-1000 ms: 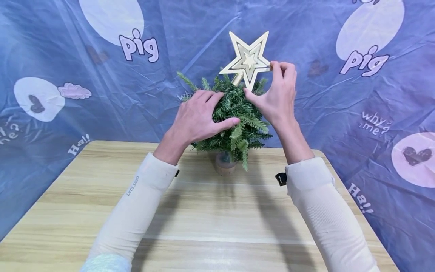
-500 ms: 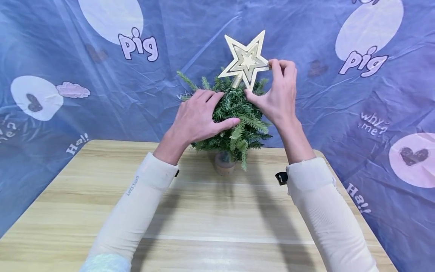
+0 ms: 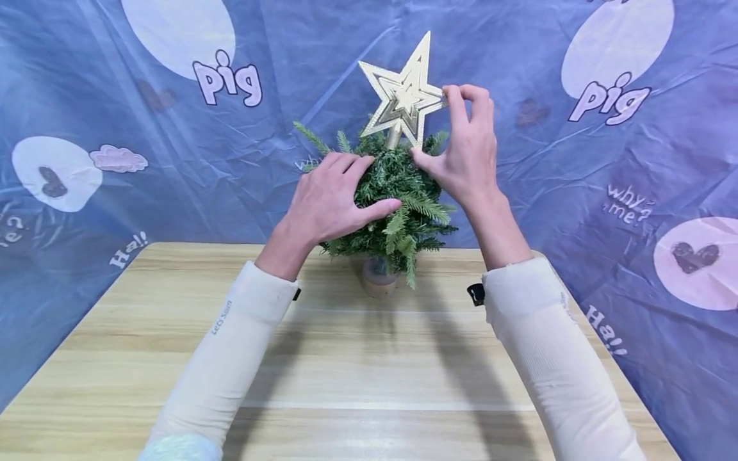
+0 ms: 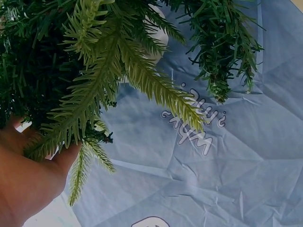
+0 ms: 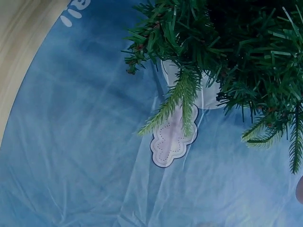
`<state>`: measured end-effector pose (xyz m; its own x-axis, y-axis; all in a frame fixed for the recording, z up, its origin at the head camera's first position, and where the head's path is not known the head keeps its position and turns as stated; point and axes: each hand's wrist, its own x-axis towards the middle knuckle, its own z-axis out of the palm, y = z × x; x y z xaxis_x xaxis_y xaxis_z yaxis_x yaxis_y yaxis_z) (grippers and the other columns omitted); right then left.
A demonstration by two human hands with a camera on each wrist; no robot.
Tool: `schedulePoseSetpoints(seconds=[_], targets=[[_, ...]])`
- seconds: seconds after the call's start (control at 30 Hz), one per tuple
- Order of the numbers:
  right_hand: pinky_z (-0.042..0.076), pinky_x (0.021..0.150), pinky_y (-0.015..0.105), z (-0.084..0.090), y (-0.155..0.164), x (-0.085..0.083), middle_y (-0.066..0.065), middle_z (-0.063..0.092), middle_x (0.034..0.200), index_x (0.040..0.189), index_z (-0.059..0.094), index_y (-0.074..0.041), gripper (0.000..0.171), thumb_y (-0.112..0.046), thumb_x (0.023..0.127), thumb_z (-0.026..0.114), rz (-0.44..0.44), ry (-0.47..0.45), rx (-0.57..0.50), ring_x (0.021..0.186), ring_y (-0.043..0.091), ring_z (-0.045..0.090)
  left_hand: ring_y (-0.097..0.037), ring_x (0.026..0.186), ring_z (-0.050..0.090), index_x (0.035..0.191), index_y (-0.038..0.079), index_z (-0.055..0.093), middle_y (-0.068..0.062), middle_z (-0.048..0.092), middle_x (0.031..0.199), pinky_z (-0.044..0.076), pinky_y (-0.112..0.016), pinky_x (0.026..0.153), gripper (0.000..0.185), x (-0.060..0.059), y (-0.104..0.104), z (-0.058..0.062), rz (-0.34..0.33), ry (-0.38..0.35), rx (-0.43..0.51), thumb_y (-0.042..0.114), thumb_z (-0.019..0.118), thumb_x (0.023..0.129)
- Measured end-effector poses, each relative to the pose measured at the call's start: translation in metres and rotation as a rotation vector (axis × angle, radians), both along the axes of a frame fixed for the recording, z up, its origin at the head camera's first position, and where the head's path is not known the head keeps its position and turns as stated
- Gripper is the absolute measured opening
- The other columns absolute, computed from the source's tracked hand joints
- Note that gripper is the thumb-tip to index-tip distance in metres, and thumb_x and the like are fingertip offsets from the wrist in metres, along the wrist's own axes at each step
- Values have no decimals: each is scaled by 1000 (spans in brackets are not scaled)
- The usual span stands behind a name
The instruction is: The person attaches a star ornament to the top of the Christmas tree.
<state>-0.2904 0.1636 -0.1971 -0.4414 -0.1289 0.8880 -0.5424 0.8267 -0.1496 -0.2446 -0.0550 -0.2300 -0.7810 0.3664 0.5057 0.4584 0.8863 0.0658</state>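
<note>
A gold star tree topper [image 3: 403, 96] stands tilted at the top of a small green artificial Christmas tree [image 3: 398, 179]. My right hand [image 3: 469, 144] holds the star at its edge, fingertips on the right point and thumb by the lower point. The star's short gold stem [image 3: 394, 136] goes down into the foliage, where its lower end is hidden. My left hand [image 3: 328, 195] grips the tree's left side, its thumb lying across the front branches. In the left wrist view, part of that hand [image 4: 33, 175] shows among the needles. Only a sliver of skin appears in the right wrist view.
The tree's pinkish pot [image 3: 379, 282] rests near the back edge of a light wooden table [image 3: 346, 371]. Behind and around the table hangs a blue printed cloth [image 3: 277, 115]. A black strap [image 3: 476, 294] shows by the right cuff.
The star has turned counterclockwise, and one point now stands nearly upright. My right hand has shifted slightly up and left with it. My left hand keeps its place on the tree.
</note>
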Motion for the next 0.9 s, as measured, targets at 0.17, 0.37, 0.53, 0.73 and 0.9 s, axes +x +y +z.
schedulePoseSetpoints(seconds=[0.17,0.37,0.53,0.73,0.9], targets=[[44,98,36,6,0,2,10,40,131,133,46,-12,81,-27,64,85,23,-8,18,120,24,41,-19,131,39,142,22,40,-1,46,141,47,-44,96,102,-1,0,1,-5,-1,-10,91,24,69],[51,90,40,14,-4,5,4,36,139,138,41,-18,82,-27,68,83,24,-88,64,124,19,41,-20,130,40,142,21,41,-2,47,140,47,-44,95,102,-1,0,0,0,6,-14,91,25,69],[48,96,37,14,-5,6,4,35,139,138,41,-18,81,-24,68,82,31,-93,68,124,19,42,-20,131,40,142,21,41,-2,46,140,47,-45,96,103,-1,1,-1,-4,9,-13,91,24,69],[48,96,38,13,-4,6,6,36,140,138,41,-17,81,-22,68,83,54,-45,91,135,14,32,-20,130,40,141,21,43,-1,48,139,47,-45,96,103,0,1,-1,-6,21,-20,92,24,68],[50,94,39,16,-5,7,5,34,144,139,41,-17,82,-19,68,82,79,-22,137,139,11,26,-20,128,42,139,21,46,-1,50,137,48,-46,93,104,0,-2,0,-1,50,-35,93,22,67]])
